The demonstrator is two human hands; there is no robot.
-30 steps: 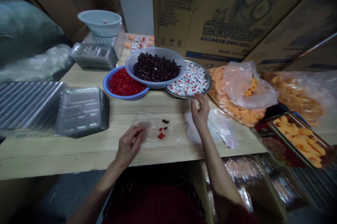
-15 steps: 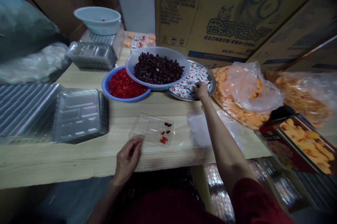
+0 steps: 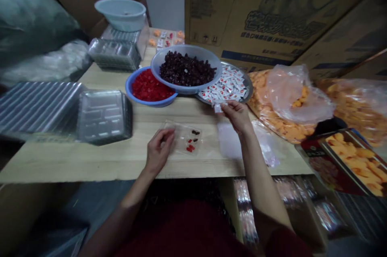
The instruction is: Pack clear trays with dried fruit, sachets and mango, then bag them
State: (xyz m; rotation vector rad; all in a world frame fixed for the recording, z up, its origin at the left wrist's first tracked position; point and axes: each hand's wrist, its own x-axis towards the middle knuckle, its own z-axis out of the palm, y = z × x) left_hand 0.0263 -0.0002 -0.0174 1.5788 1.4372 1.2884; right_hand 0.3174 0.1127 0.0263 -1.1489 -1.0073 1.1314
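Note:
My right hand [image 3: 238, 117] pinches a small white packet [image 3: 218, 107] at the front edge of a round metal tray [image 3: 249, 88] heaped with similar packets. My left hand [image 3: 161, 147] is closed at the left side of a clear plastic tray [image 3: 180, 149], its fingertips seemingly on the rim. In that tray's right part lie a few dark pieces [image 3: 195, 132] and red pieces [image 3: 190, 148]. Behind it, a pale bowl of dark pieces [image 3: 186, 69] overlaps a blue bowl of red pieces [image 3: 151, 86].
Stacked clear trays [image 3: 102, 116] stand at the left, with more behind under a pale bowl [image 3: 122, 14]. On the right are bags of orange pieces [image 3: 279, 118] and a red box [image 3: 329, 164]. Large cartons [image 3: 217, 15] rise behind the table.
My right hand has come back from the packet pile with a packet in its fingers. My left hand has moved up along the clear tray's left side. The whole view has shifted slightly.

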